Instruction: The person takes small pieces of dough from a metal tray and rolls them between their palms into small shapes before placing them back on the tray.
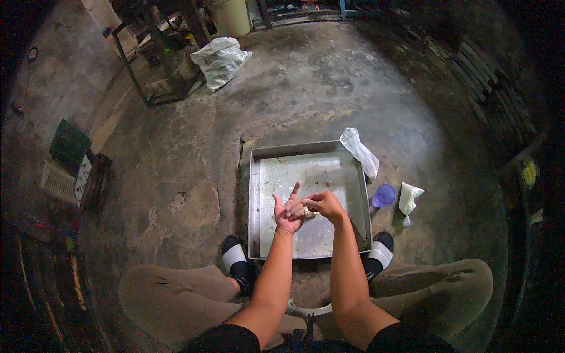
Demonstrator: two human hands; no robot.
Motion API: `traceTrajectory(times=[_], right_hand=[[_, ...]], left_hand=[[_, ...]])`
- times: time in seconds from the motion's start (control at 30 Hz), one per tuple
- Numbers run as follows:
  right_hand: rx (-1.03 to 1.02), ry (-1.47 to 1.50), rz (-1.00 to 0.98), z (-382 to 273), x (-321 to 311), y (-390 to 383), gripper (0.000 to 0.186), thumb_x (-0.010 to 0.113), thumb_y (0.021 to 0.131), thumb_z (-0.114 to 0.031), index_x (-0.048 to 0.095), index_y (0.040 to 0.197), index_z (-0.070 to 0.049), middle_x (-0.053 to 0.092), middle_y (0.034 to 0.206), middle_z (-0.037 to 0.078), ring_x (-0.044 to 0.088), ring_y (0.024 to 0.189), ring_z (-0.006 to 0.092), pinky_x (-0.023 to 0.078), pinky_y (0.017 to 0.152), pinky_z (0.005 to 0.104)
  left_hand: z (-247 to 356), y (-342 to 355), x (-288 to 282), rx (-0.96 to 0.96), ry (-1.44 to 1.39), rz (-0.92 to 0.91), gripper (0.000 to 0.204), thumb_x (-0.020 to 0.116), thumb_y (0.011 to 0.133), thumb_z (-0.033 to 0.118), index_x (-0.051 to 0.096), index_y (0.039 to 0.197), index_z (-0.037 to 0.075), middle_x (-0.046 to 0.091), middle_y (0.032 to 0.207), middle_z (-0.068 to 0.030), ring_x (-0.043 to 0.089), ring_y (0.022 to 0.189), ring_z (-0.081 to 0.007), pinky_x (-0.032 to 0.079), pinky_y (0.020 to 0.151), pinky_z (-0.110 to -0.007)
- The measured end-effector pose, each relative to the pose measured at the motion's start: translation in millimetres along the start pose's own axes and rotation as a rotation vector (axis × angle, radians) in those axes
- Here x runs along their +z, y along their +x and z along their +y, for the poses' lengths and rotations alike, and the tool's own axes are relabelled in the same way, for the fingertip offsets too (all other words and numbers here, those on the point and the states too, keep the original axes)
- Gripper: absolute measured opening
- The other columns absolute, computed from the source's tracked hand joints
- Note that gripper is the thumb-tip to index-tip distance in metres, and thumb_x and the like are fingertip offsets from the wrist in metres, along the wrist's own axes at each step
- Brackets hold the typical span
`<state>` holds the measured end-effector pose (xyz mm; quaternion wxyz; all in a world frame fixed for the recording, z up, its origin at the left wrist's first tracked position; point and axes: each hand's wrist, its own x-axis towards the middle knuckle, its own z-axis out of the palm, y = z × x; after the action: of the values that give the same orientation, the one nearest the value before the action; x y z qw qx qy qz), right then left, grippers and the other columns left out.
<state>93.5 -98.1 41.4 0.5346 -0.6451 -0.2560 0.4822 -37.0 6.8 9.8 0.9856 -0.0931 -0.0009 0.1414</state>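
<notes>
Above a square metal tray (306, 241), my two hands meet. My left hand (288, 217) is palm up, with thumb and one finger stretched out and the others partly bent. Closed in a pinch, my right hand (325, 205) touches the bent fingers of the left; what lies between its fingertips is too small to make out. A small pale lump (309, 213) shows just under the right fingers, and I cannot tell whether it rests on the tray or is held. Dark specks dot the tray's floor.
A clear plastic bag (359, 154) hangs over the tray's far right corner. Right of the tray stand a purple cup (384, 195) and a tied bag of white stuff (409, 199). A white sack (221, 62) lies by a metal frame farther off. My feet flank the tray.
</notes>
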Motion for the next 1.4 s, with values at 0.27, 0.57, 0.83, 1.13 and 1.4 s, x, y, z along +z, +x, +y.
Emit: traceTrajectory(times=[0.27, 0.57, 0.83, 1.13, 1.4], right_hand=[[0.116, -0.490, 0.447, 59.2, -9.8, 7.2, 0.027, 0.070, 0.078, -0.025, 0.072, 0.098, -0.007, 0.070, 0.093, 0.016, 0.069, 0.080, 0.0279, 0.053, 0.073, 0.0369], [0.386, -0.287, 0.546, 120.2, -47.9, 6.5, 0.027, 0.063, 0.083, -0.028, 0.071, 0.096, -0.007, 0.070, 0.085, 0.020, 0.068, 0.086, 0.0316, 0.053, 0.075, 0.0413], [0.540, 0.956, 0.148, 24.0, -6.7, -1.1, 0.064, 0.044, 0.088, -0.061, 0.057, 0.117, -0.006, 0.062, 0.111, 0.018, 0.061, 0.098, 0.0335, 0.049, 0.085, 0.0517], [0.244, 1.021, 0.649, 31.0, -25.7, 10.0, 0.045, 0.052, 0.093, -0.050, 0.055, 0.081, -0.007, 0.059, 0.068, 0.007, 0.058, 0.054, 0.0223, 0.048, 0.047, 0.0344], [0.051, 0.047, 0.812, 1.7, -3.5, -0.3, 0.053, 0.048, 0.096, -0.048, 0.062, 0.073, -0.002, 0.061, 0.065, 0.010, 0.053, 0.051, 0.0190, 0.044, 0.051, 0.0347]], left_hand=[[20.1, 1.2, -58.2, 0.354, 2.362, 0.406, 0.047, 0.062, 0.088, 0.033, 0.052, 0.127, 0.008, 0.062, 0.101, -0.0111, 0.062, 0.087, -0.0267, 0.050, 0.075, -0.036], [-73.2, 10.5, -96.8, 0.630, 2.304, 0.408, 0.028, 0.061, 0.085, 0.015, 0.060, 0.113, 0.009, 0.064, 0.102, -0.0163, 0.062, 0.097, -0.0358, 0.049, 0.083, -0.042], [-28.2, 42.5, -42.5, 0.335, 2.323, 0.093, 0.029, 0.055, 0.092, 0.029, 0.062, 0.115, 0.013, 0.057, 0.125, -0.0142, 0.050, 0.120, -0.0279, 0.032, 0.103, -0.042], [-44.8, 44.3, 27.6, -0.123, 1.338, 0.199, 0.068, 0.050, 0.096, 0.042, 0.025, 0.148, 0.006, 0.035, 0.149, -0.0129, 0.032, 0.137, -0.0252, 0.027, 0.108, -0.050], [-37.2, 38.7, 35.9, -0.493, 0.966, 0.629, 0.094, 0.035, 0.083, 0.078, 0.036, 0.140, 0.003, 0.043, 0.141, -0.0136, 0.045, 0.125, -0.0302, 0.038, 0.101, -0.052]])
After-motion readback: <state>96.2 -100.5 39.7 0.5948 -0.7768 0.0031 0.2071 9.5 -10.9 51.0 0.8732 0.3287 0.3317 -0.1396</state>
